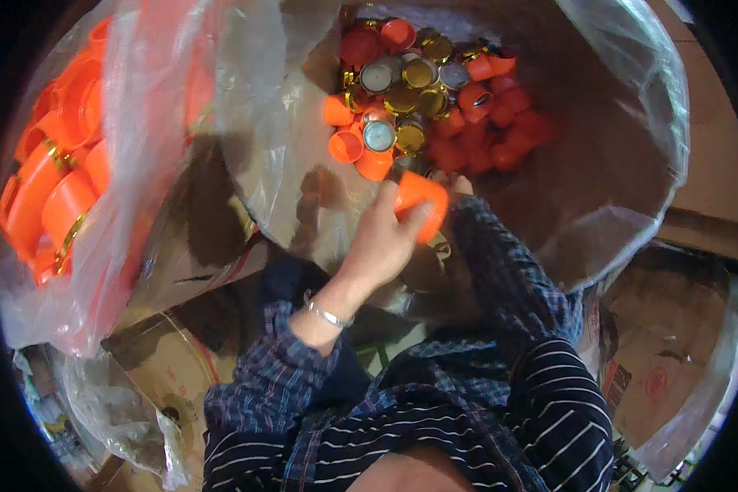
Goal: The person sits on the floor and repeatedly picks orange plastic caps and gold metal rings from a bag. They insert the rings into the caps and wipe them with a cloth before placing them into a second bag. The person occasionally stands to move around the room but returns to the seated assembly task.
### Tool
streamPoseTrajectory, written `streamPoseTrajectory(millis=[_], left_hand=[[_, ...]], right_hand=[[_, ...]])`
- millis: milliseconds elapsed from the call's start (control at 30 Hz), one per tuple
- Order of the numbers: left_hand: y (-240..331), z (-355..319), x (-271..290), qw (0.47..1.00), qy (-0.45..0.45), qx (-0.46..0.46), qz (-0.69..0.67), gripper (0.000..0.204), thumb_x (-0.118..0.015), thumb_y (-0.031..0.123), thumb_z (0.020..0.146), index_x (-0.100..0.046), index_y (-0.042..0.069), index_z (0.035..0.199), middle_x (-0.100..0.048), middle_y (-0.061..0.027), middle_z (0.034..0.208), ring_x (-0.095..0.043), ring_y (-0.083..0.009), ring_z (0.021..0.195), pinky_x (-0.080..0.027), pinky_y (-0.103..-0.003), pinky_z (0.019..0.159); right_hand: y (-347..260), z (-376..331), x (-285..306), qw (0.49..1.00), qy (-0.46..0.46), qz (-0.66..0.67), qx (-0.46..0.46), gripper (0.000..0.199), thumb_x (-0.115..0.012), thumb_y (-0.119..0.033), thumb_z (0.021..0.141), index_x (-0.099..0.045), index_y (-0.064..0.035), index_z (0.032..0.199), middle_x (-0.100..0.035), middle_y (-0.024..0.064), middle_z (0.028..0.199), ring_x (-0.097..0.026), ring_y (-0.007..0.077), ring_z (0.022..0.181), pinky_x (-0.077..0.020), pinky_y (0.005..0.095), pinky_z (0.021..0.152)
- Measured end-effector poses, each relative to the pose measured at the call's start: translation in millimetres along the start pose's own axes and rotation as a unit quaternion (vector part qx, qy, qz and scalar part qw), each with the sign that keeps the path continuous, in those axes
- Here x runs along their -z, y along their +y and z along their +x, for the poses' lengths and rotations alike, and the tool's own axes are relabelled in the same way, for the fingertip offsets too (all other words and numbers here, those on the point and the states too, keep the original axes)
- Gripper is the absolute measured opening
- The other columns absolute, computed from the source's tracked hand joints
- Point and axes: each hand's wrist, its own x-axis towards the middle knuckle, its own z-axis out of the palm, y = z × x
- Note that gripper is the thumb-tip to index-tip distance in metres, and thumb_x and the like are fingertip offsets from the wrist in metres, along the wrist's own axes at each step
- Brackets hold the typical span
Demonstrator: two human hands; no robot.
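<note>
The left hand is curled around an orange cap, thumb and fingers closed on its sides, so the cap sits at the fingertips with its rounded end pointing up and to the right. A thin metal bracelet circles that wrist, and a plaid sleeve covers the forearm below it.

The right hand is mostly hidden: only a plaid-sleeved right arm reaches up beside the cap, and a bit of finger shows just above it. Whether that hand is gripping anything cannot be told.

The cap is held over the near rim of a large bag of clear plastic lining a brown container. At the bottom of the bag lies a heap of caps: orange ones around the edges and to the right, gold and silver-faced ones clustered in the middle. The held cap is just below this heap in the view, apart from it.

To the left, a second clear bag bulges with larger orange pieces, some banded in gold. Brown cardboard lies below that bag, and more cardboard sits at the right.
</note>
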Motion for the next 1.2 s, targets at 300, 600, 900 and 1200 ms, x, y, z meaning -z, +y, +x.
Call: streamPoseTrajectory(millis=[300,600,900,1200], left_hand=[[13,-37,-12,0.847,-0.021,0.03,-0.531,0.032,-0.06,0.022,0.099,-0.055,0.002,0.123,-0.062,-0.0089,0.12,-0.062,-0.0169,0.108,-0.051,-0.033,0.095],[82,-169,-15,0.819,-0.013,-0.005,-0.573,0.021,-0.056,0.019,0.101,-0.055,0.005,0.118,-0.062,-0.006,0.113,-0.06,-0.0146,0.103,-0.047,-0.03,0.094],[72,-194,-23,0.924,0.108,-0.211,-0.301,0.019,-0.057,0.019,0.101,-0.053,0.002,0.11,-0.061,-0.0066,0.105,-0.056,-0.0105,0.095,-0.047,-0.028,0.085],[50,-180,-11,0.882,0.004,0.025,-0.47,0.018,-0.053,0.02,0.103,-0.059,0.005,0.111,-0.062,-0.0054,0.106,-0.059,-0.0133,0.101,-0.048,-0.03,0.089]], right_hand=[[-197,-238,210,0.916,0.111,0.191,0.335,0.036,-0.076,-0.017,0.077,-0.056,0.0018,0.101,-0.056,0.0233,0.133,-0.061,0.03,0.112,-0.0479,0.0365,0.095],[-237,-351,216,0.873,0.208,0.253,0.361,0.064,-0.066,-0.027,0.085,-0.043,-0.0029,0.141,-0.043,0.0194,0.137,-0.042,0.0348,0.13,-0.0331,0.0407,0.111],[-263,-376,200,0.811,0.157,0.495,0.27,0.043,-0.046,-0.014,0.099,-0.043,-0.0027,0.14,-0.045,0.0127,0.138,-0.044,0.0227,0.129,-0.0339,0.033,0.11],[-255,-373,187,0.869,0.3,0.268,0.289,0.036,-0.065,-0.012,0.086,-0.059,-0.0008,0.12,-0.06,0.0166,0.12,-0.058,0.033,0.111,-0.0457,0.0404,0.099]])
